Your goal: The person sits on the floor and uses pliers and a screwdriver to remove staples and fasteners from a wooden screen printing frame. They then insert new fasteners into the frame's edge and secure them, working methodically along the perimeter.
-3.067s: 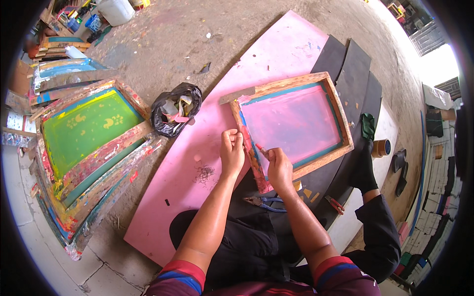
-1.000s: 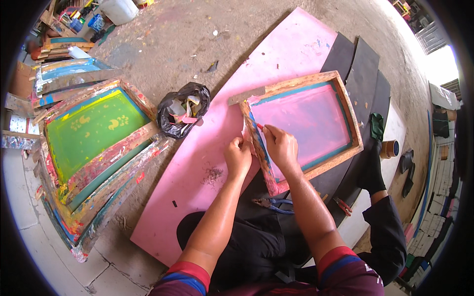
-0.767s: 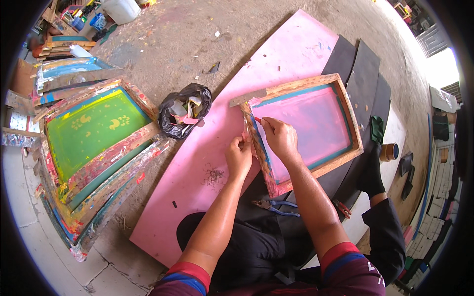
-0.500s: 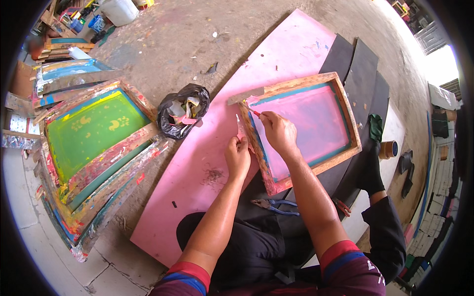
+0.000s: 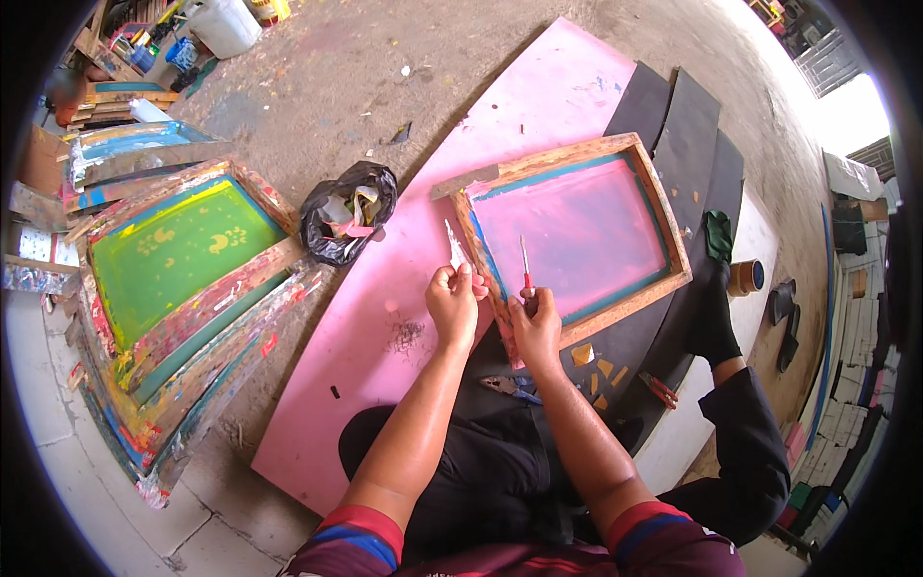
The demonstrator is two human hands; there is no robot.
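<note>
In front of me lies a wooden screen-printing frame (image 5: 615,314) with pink-stained mesh and a blue-green inner border. My right hand (image 5: 536,332) is closed around the red handle of a screwdriver (image 5: 525,255); its thin metal shaft points away from me over the near left part of the mesh. Just left of the frame, my left hand (image 5: 452,306) pinches a crumpled whitish-pink strip (image 5: 454,248), whose exact kind I cannot make out. Part of the frame's near left corner is hidden behind my right hand. Blue-handled pliers (image 5: 510,387) lie close to my right forearm.
A pink board (image 5: 336,423) and black sheets (image 5: 687,135) lie underneath. Left stand a black bag of scraps (image 5: 348,213) and a stack of paint-stained frames with a green screen (image 5: 192,255). Red-handled pliers (image 5: 659,390), tan scraps (image 5: 584,355) and a brown cup (image 5: 744,278) are at the right.
My right hand has drawn back toward me, off the frame's left edge, and the screwdriver's shaft now shows upright. My left hand stays beside the frame with the strip. Tan scraps have come into view.
</note>
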